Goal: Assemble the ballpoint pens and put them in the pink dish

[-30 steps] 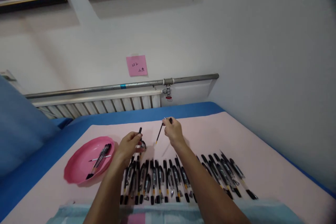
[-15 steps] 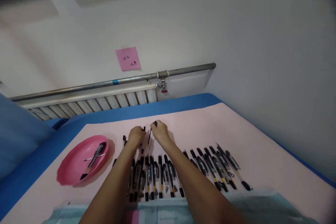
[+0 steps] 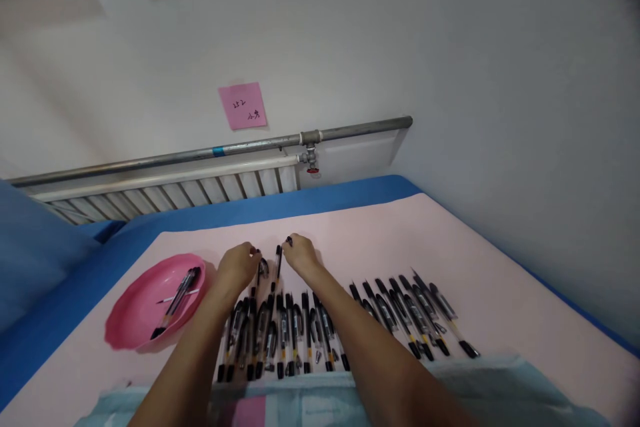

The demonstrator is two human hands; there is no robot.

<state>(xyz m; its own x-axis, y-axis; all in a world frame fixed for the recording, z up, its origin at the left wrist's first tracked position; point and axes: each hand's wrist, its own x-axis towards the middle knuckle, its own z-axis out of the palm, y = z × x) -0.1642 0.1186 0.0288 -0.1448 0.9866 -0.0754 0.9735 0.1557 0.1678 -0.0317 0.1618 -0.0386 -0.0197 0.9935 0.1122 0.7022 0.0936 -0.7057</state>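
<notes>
My left hand is closed at the far end of the pen rows, its fingertips pinched on the top of a dark-ended pen. A pen cap lies just right of those fingers. Between my hands a clear-barrelled pen with black ends lies on the pink sheet, close to the right fingertips. My right hand is closed on a small black object; most of it is hidden, so its kind is unclear. Nearer me lie rows of pens, with loose caps and small metal tips among them.
A pink bowl at the left holds several pens and a thin white stick. More pens lie in a slanted row at the right. Behind the blue-edged table are a radiator, a metal pipe and a pink note.
My left hand has moved left, from one pen to another. My right hand has shifted slightly left; the thin dark stick that hung below its fingers no longer shows.
</notes>
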